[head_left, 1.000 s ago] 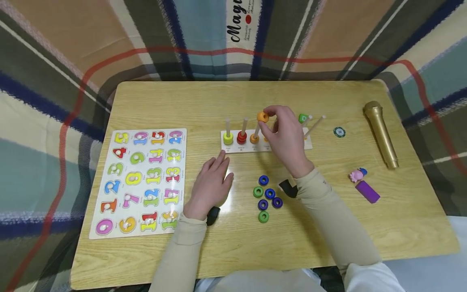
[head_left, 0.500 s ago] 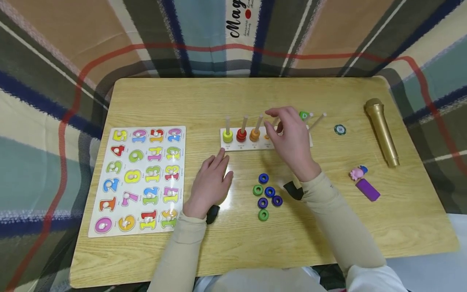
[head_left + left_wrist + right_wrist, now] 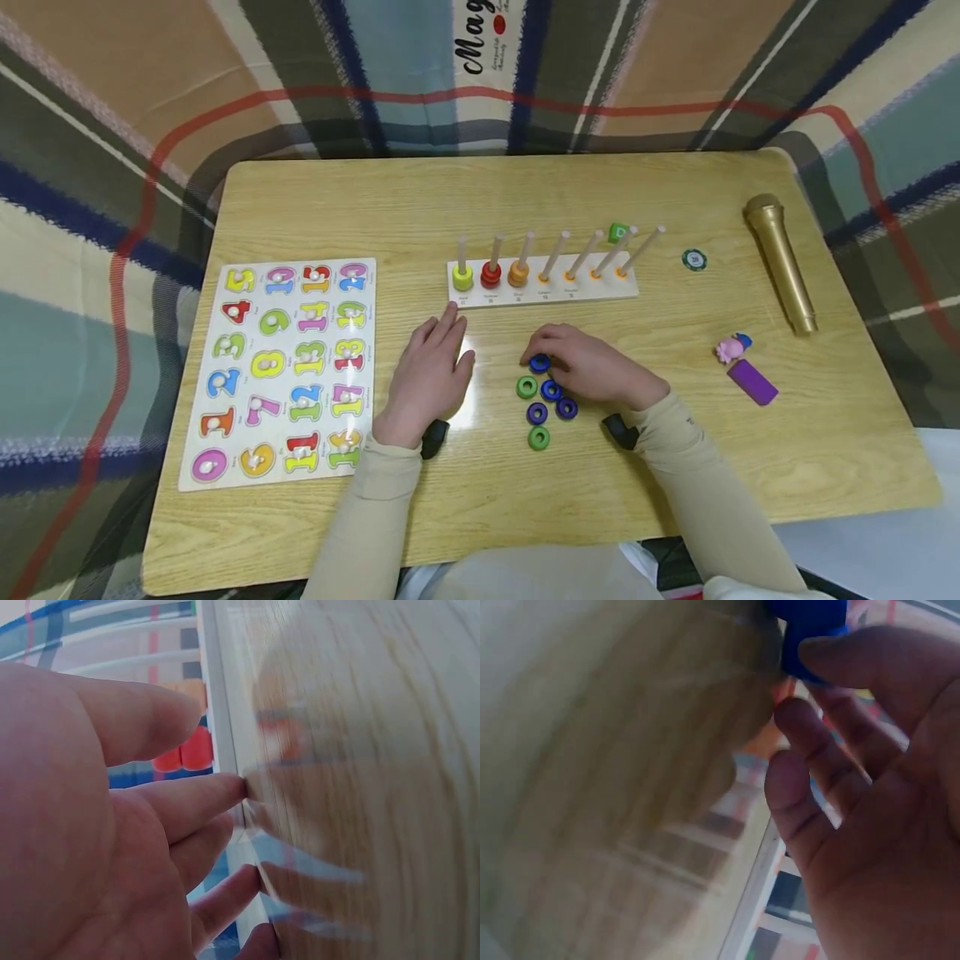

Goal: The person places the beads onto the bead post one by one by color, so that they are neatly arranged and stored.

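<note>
A white peg board [image 3: 543, 290] with several wooden pegs carries a yellow ring stack [image 3: 462, 278], a red one [image 3: 491, 275] and an orange one [image 3: 517, 273] on its left pegs. My left hand [image 3: 425, 379] lies with fingers extended, its fingertips at the board's front left corner. Below the board, my right hand [image 3: 596, 367] pinches a blue ring [image 3: 539, 363], the topmost of a loose group. In the right wrist view the thumb [image 3: 855, 664] presses against blue rings [image 3: 810, 652]. Close by lie a green ring [image 3: 527, 387] and another blue ring [image 3: 566, 407].
At left lies a white number puzzle board [image 3: 281, 375]. To the right are a gold microphone [image 3: 782, 262], a round chip [image 3: 693, 259], a small pink figure [image 3: 731, 348] and a purple block [image 3: 753, 382]. Behind the pegs sits a green cube [image 3: 618, 232].
An orange ring held by the right hand went onto the third peg and was let go. The right hand then came down to the loose rings. The left hand stayed in place.
</note>
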{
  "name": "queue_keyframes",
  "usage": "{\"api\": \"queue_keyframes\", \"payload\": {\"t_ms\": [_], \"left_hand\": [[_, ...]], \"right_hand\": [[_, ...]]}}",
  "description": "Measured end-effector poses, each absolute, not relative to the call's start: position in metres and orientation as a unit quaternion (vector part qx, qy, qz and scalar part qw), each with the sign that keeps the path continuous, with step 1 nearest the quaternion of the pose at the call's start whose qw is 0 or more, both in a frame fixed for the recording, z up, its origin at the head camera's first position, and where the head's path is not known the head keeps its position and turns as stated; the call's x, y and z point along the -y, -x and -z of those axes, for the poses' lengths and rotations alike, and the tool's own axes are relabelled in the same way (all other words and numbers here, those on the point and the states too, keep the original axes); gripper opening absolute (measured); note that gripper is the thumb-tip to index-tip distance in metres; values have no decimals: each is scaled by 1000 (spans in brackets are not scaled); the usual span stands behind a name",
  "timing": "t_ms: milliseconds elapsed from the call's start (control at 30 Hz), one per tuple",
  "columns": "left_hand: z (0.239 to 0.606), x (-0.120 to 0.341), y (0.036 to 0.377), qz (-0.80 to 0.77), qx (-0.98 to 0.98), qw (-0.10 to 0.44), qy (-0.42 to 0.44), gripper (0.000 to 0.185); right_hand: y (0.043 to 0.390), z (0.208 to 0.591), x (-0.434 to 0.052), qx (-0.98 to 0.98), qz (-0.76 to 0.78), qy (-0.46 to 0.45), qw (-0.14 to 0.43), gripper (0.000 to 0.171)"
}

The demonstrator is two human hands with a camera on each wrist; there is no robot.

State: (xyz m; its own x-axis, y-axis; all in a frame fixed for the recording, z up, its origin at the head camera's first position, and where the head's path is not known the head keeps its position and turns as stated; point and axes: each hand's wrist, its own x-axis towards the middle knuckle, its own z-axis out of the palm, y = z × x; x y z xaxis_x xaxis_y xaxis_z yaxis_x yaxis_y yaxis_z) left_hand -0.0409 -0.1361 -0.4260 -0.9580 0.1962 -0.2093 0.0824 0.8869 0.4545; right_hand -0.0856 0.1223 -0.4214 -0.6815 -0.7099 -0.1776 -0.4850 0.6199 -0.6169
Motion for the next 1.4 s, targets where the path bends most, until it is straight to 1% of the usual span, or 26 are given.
{"api": "queue_keyframes", "payload": {"t_ms": [100,200,267,433,500,567,733,933,1233,1400], "left_hand": [[426,138,40,-230,-962,126,-70,59],[426,138,40,-233,-962,127,-69,59],[426,138,40,-234,-962,127,-69,59],[426,139,40,-234,-962,128,-66,59],[427,139,40,-234,-961,129,-65,59],[427,139,40,-235,-961,130,-65,59],[428,138,39,-235,-961,128,-69,59],[428,136,39,-237,-961,119,-76,59],[427,138,40,-229,-962,124,-75,59],[427,137,40,-226,-963,126,-73,59]], "right_hand": [[86,423,-124,-900,265,291,187,29],[90,417,-128,-920,285,228,144,35],[94,411,-131,-922,319,200,88,37],[108,392,-129,-895,404,169,-90,36],[115,387,-125,-881,425,151,-139,36],[122,382,-119,-874,436,133,-168,37],[133,378,-108,-867,440,124,-199,37],[133,377,-104,-871,426,119,-216,36],[131,375,-105,-885,399,122,-205,39],[126,372,-109,-881,414,112,-201,38]]}}
